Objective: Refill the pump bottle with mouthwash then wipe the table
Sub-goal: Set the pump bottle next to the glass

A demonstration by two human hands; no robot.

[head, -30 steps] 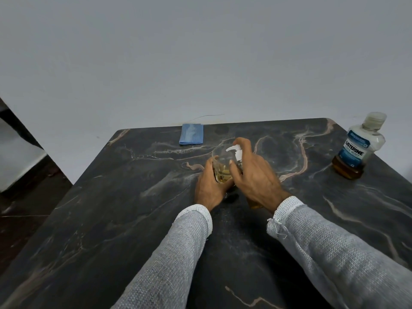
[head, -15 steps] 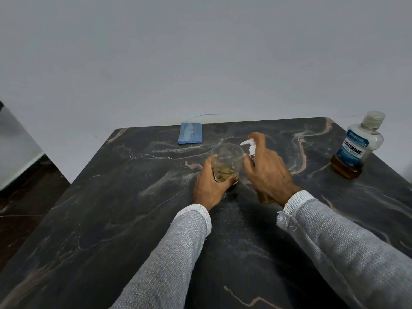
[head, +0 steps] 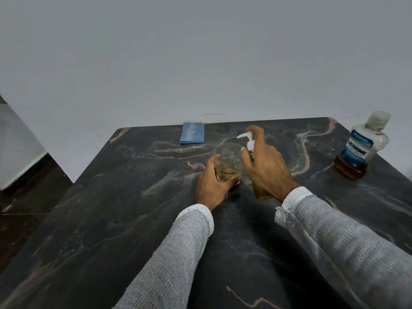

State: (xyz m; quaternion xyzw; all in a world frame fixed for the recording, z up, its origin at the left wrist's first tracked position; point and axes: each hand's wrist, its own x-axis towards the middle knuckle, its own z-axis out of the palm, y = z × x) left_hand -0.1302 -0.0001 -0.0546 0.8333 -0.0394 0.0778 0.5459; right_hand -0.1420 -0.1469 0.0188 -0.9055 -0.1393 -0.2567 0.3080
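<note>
The right hand [head: 266, 169] is gripping the pump bottle [head: 250, 146], index finger on the white pump head; within the last second it has been drawing the bottle rightward, off the glass [head: 227, 163] it was held over. The left hand [head: 211, 186] is curling round the glass, which is holding amber liquid, mid-desk [head: 111, 208]. The mouthwash [head: 359, 150] is standing capped near the far right corner, a blue cloth [head: 192, 133] at the far edge. Pumping seems finished; wiping looks not yet begun.
</note>
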